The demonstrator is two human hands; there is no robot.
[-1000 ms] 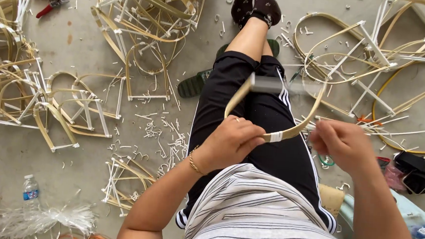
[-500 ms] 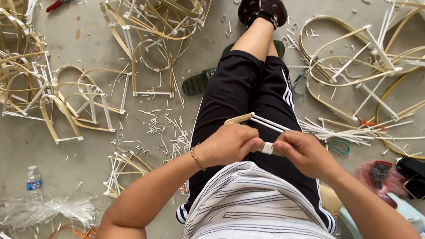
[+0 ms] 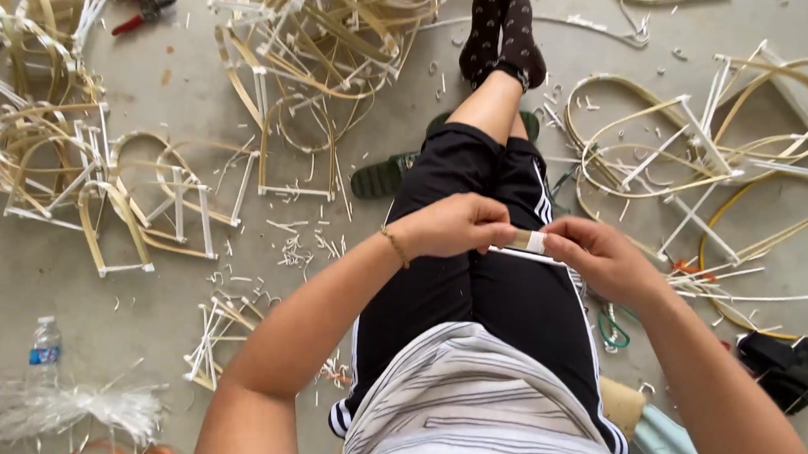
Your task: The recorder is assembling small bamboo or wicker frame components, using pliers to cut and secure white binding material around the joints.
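Both hands meet over the lap — the left hand (image 3: 456, 226) and right hand (image 3: 601, 258) are each pinched shut on a thin strip (image 3: 528, 242) wrapped in white tape, above the black trousers (image 3: 475, 298) — bent frames (image 3: 712, 154) litter the floor (image 3: 181, 297).

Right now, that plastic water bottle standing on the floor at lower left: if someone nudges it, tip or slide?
The water bottle stands upright, tall and narrow, so a push up high would probably tip it. Being round, it would likely roll once down. It looks clear and thin-walled, so probably light; how full it is cannot be told. The white strand bundle beside it might stop a roll.
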